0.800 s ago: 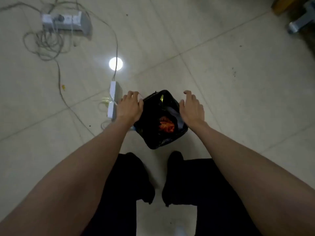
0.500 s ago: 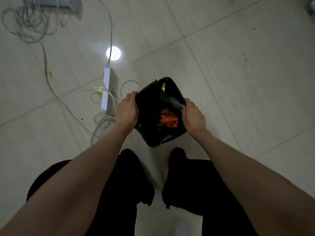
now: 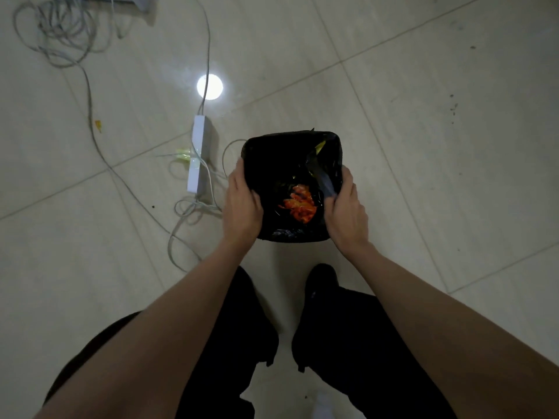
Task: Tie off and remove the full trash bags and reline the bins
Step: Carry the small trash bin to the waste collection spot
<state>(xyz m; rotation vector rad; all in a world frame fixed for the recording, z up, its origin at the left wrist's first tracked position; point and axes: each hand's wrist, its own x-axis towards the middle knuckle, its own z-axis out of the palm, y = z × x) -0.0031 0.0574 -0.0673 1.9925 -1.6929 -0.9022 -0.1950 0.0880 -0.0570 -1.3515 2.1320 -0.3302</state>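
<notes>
Both grips, left hand (image 3: 243, 204) and right hand (image 3: 345, 207), pinch the black trash bag (image 3: 273, 164) at its rim in the bin on the floor (image 3: 423, 146); untied, unlifted, relining remains.

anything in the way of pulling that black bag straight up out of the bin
Nothing visible stands over it. The left hand and right hand already grip the black bag at opposite sides of the rim, and the space above is open. The power strip and its cables lie on the floor beside the bin, on the left hand's side, clear of a straight lift.
</notes>
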